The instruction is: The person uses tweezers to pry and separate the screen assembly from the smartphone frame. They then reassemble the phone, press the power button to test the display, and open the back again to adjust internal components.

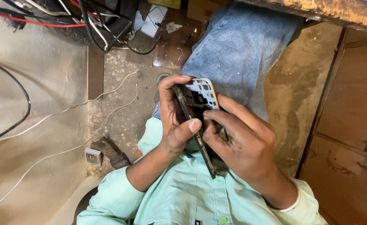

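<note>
I hold a disassembled mobile phone in front of my chest. My left hand (175, 116) grips the phone's dark screen panel (200, 146), thumb pressed on its edge. The white inner frame (202, 93) with a gold rim stands slightly apart from the panel at the top. My right hand (239, 143) clasps the phone from the right, fingertips at the seam next to my left thumb. Below the hands are my light green shirt (183, 191) and my blue jeans leg (237, 46).
Red, black and white cables (87, 21) tangle around a tyre at the top left. White wires (67, 112) trail over the gritty floor. A small white socket box (93, 156) lies by my left elbow. A wooden bench edge (337, 10) and brown cabinet panels (350, 125) are on the right.
</note>
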